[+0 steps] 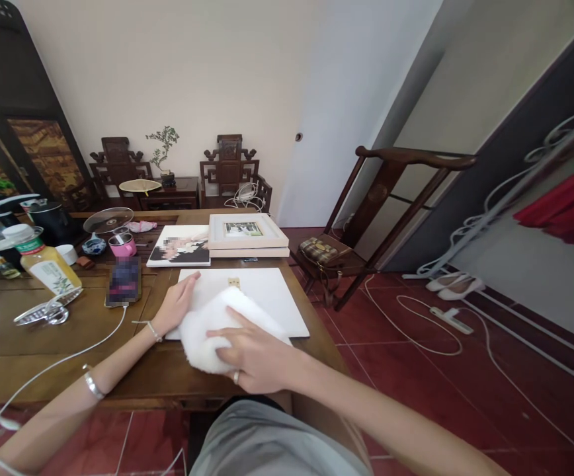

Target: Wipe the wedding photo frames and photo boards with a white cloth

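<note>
A flat white board point(287, 301) lies on the wooden table near its right end, with a small tan patch point(234, 282) on its upper part. My right hand point(254, 354) is closed on a fluffy white cloth point(237, 314), its index finger stretched across the top. The cloth is bunched over the board's front part and hides some of it. At the board's left edge rests my left hand point(180, 304), fingers stretched out along the edge. Its underside is hidden.
Behind the board lie a photo panel point(180, 246) and stacked pale picture frames point(267, 241). Leftward are a phone point(123, 281) on a white cable, a pink cup point(122, 244), a yellow bottle point(51, 268) and a silver clip point(51, 307). A wooden chair point(366, 218) stands to the right.
</note>
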Available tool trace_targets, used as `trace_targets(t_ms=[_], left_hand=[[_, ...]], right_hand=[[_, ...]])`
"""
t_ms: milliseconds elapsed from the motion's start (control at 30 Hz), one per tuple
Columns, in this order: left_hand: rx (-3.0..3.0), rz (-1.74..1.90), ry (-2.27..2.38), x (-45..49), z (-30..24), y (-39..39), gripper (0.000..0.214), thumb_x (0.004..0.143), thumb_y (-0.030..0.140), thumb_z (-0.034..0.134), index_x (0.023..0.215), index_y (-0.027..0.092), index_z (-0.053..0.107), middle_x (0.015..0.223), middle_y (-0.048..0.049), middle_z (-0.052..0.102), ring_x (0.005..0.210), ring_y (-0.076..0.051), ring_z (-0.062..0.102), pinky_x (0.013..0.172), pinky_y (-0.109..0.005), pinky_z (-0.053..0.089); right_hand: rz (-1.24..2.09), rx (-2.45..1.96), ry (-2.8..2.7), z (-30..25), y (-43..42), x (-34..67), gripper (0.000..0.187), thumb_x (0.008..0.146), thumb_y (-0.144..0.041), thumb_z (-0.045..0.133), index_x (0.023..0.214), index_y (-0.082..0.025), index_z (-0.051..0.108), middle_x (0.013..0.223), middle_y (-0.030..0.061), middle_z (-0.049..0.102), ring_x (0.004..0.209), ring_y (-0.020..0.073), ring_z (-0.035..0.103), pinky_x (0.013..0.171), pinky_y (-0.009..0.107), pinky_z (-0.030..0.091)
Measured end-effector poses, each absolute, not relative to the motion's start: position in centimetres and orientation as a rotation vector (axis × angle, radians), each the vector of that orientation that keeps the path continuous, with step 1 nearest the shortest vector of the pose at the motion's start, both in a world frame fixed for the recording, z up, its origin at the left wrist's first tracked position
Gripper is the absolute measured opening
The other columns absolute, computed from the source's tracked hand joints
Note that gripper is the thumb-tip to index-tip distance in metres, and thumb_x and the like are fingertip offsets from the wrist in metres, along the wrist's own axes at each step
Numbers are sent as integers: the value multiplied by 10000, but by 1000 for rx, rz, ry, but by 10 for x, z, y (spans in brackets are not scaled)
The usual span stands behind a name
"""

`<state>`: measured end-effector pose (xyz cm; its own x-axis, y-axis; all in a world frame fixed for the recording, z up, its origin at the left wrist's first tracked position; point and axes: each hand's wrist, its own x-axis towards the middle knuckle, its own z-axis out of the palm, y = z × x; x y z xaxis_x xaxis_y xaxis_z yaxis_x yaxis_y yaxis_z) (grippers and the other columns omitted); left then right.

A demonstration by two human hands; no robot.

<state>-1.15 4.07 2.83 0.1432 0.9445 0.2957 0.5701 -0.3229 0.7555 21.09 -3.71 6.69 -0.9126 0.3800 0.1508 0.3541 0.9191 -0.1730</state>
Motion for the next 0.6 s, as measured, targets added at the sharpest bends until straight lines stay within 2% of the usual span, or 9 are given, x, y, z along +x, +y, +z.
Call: trace_targets(t_ms=[67, 133, 233, 367, 500, 600], left_hand=[[2058, 909, 1495, -10, 25, 40, 526, 949, 471, 280, 1232, 159, 594, 1334, -96, 564, 1271, -248, 487, 1108, -423, 299], [2155, 787, 1524, -10, 22, 40, 479, 960, 437, 270, 1232, 211, 592, 1351, -74, 551, 1298, -259, 456, 1122, -486, 240], [2257, 678, 1547, -9, 18, 39, 429, 961, 379, 292, 1280, 248, 547, 1397, -57, 504, 1343, -257, 394, 1131, -547, 156], [2329, 608, 1538, -9, 18, 38, 419, 942, 340, 334, 1290, 228, 537, 1409, -76, 489, 1359, -258, 367, 1131, -562, 140], [2382, 608, 1513, -11, 18, 38, 426, 909, 320, 399, 1299, 211, 531, 1404, -91, 493, 1346, -284, 382, 1126, -576, 146], [2413, 625, 1495, -12, 18, 39, 400, 896, 299, 424, 1264, 222, 559, 1338, -81, 560, 1281, -286, 459, 1125, -576, 153]], right_hand=[[156, -701, -2867, 68, -29, 219, 193, 802, -156, 505, 924, -154, 654, 1057, 142, 675, 1030, 247, 600, 1113, 486, 180], [98, -877, -2801, 67, -13, 224, 183, 842, -162, 479, 905, -147, 651, 924, 124, 686, 911, 247, 613, 1056, 461, 267], [69, -1151, -2640, 63, 18, 224, 250, 929, -255, 420, 875, -139, 635, 850, 129, 670, 864, 258, 599, 890, 384, 392], [274, -1307, -2425, 58, 59, 206, 332, 965, -353, 376, 875, -140, 615, 890, 139, 675, 840, 258, 610, 748, 311, 412], [446, -1202, -2386, 64, 87, 171, 371, 976, -391, 356, 962, -123, 613, 998, 129, 682, 930, 246, 612, 790, 278, 416], [507, -1117, -2406, 71, 99, 148, 411, 975, -415, 360, 1010, -97, 618, 1070, 118, 676, 970, 228, 610, 823, 251, 420]])
